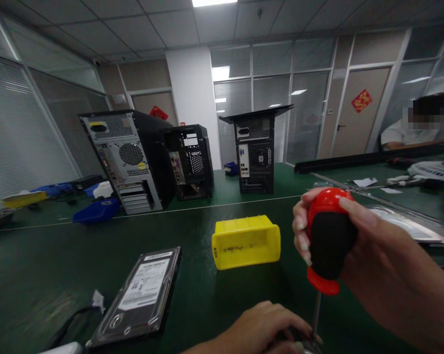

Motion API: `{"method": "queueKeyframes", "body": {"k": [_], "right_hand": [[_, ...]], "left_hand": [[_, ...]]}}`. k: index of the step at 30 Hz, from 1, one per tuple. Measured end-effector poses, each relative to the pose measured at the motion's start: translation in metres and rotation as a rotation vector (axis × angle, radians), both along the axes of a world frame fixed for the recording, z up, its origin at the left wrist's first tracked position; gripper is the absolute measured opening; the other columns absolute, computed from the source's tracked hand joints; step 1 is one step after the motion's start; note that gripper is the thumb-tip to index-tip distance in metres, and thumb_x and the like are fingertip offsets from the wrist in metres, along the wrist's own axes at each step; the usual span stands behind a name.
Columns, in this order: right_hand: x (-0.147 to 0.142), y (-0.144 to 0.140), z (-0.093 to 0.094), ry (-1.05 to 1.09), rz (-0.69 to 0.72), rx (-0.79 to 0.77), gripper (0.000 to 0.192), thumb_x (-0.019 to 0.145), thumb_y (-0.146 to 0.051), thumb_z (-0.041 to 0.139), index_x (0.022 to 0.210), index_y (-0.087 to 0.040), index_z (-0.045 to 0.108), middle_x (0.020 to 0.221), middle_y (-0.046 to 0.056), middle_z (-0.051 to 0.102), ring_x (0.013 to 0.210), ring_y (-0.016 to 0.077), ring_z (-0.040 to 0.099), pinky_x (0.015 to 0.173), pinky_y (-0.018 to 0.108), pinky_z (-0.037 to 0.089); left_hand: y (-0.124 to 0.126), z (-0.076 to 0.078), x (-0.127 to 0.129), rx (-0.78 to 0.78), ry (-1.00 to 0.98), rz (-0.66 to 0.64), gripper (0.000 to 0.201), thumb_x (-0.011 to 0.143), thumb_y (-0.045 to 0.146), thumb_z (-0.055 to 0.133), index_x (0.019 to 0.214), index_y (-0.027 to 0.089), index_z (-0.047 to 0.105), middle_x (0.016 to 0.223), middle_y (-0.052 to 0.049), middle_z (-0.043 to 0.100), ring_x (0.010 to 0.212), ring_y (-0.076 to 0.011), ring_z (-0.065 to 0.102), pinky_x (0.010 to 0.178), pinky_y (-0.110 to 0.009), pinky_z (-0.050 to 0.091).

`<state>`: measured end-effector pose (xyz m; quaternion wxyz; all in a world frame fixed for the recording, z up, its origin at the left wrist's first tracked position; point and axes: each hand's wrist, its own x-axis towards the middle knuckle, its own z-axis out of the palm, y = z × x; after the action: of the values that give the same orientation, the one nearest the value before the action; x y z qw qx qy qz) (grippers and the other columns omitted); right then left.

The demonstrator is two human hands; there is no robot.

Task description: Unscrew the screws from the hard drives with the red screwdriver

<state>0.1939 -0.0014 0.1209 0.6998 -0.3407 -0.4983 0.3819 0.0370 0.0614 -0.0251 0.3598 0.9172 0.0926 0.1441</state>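
My right hand (376, 246) is wrapped round the red and black handle of a screwdriver (331, 241). Its thin metal shaft points down to the bottom edge of the view, beside the fingers of my left hand (259, 327). Those fingers curl over a small metal part (310, 346), mostly hidden and cut off by the frame, so I cannot make out its kind. Beyond my hands lies a yellow plastic bin (246, 243) on its side, with small dark screws inside. To the left a hard drive (141, 290) rests label up on the green table (192, 314).
Three computer cases stand across the back: a large tower (128, 160), an open black case (190, 162) and a case with a tilted top panel (257, 152). Blue bins (97, 211) sit at left. Another drive (409, 223) lies at right, where a person (421, 123) sits beyond.
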Motion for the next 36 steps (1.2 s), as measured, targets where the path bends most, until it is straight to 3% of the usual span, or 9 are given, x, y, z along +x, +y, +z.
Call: {"method": "queueKeyframes", "body": {"k": [5, 9, 13, 18, 26, 30, 36], "right_hand": [[-0.001, 0.0, -0.001, 0.074, 0.108, -0.007, 0.024, 0.075, -0.05, 0.072, 0.09, -0.032, 0.069, 0.067, 0.0, 0.064, 0.05, 0.0153, 0.057, 0.043, 0.023, 0.052], [-0.001, 0.002, -0.003, 0.013, 0.106, 0.016, 0.033, 0.07, -0.051, 0.078, 0.083, -0.03, 0.057, 0.059, -0.005, 0.056, 0.044, 0.0119, 0.047, 0.036, 0.019, 0.044], [-0.001, 0.002, -0.003, -0.072, 0.016, 0.009, 0.031, 0.069, -0.048, 0.078, 0.077, -0.026, 0.057, 0.055, -0.004, 0.053, 0.043, 0.0112, 0.047, 0.036, 0.019, 0.042], [-0.004, 0.0, 0.0, -0.024, 0.004, 0.018, 0.026, 0.07, -0.045, 0.076, 0.067, -0.025, 0.059, 0.061, -0.002, 0.058, 0.046, 0.0137, 0.051, 0.036, 0.021, 0.044], [0.0, 0.001, 0.0, 0.014, 0.014, -0.009, 0.025, 0.072, -0.05, 0.073, 0.077, -0.026, 0.07, 0.063, 0.002, 0.062, 0.051, 0.0158, 0.055, 0.043, 0.023, 0.049], [-0.001, 0.003, -0.001, 0.01, 0.037, 0.034, 0.02, 0.076, -0.046, 0.07, 0.078, -0.027, 0.064, 0.062, -0.001, 0.06, 0.05, 0.0148, 0.053, 0.044, 0.023, 0.048], [0.001, 0.006, -0.011, -0.083, -0.071, 0.001, 0.033, 0.07, -0.051, 0.077, 0.075, -0.026, 0.056, 0.054, -0.005, 0.053, 0.046, 0.0125, 0.048, 0.043, 0.021, 0.044]], "left_hand": [[-0.005, 0.017, -0.003, -0.072, -0.018, 0.01, 0.043, 0.099, 0.045, 0.038, 0.119, 0.016, 0.062, 0.11, -0.009, 0.071, 0.094, -0.0204, 0.065, 0.085, -0.027, 0.046], [-0.007, 0.022, -0.003, -0.101, -0.015, 0.011, 0.045, 0.099, 0.047, 0.036, 0.118, 0.016, 0.062, 0.111, -0.01, 0.07, 0.096, -0.0213, 0.065, 0.085, -0.028, 0.047], [-0.005, 0.019, -0.003, -0.099, 0.014, 0.008, 0.037, 0.1, 0.042, 0.04, 0.119, 0.018, 0.06, 0.112, -0.009, 0.07, 0.096, -0.0205, 0.065, 0.087, -0.029, 0.046], [-0.004, 0.016, -0.003, -0.079, 0.018, 0.002, 0.036, 0.101, 0.041, 0.039, 0.12, 0.018, 0.059, 0.112, -0.008, 0.07, 0.096, -0.02, 0.065, 0.087, -0.028, 0.045], [0.0, 0.003, 0.0, -0.027, 0.011, 0.009, 0.038, 0.101, 0.046, 0.039, 0.12, 0.02, 0.06, 0.11, -0.007, 0.071, 0.094, -0.019, 0.066, 0.085, -0.027, 0.045], [-0.002, 0.009, -0.001, -0.04, 0.02, -0.006, 0.049, 0.102, 0.053, 0.03, 0.121, 0.018, 0.059, 0.11, -0.01, 0.069, 0.094, -0.0204, 0.064, 0.084, -0.029, 0.046], [-0.001, 0.005, -0.001, -0.012, 0.005, -0.019, 0.057, 0.101, 0.059, 0.023, 0.121, 0.018, 0.058, 0.106, -0.01, 0.068, 0.09, -0.0197, 0.063, 0.081, -0.028, 0.045]]}}
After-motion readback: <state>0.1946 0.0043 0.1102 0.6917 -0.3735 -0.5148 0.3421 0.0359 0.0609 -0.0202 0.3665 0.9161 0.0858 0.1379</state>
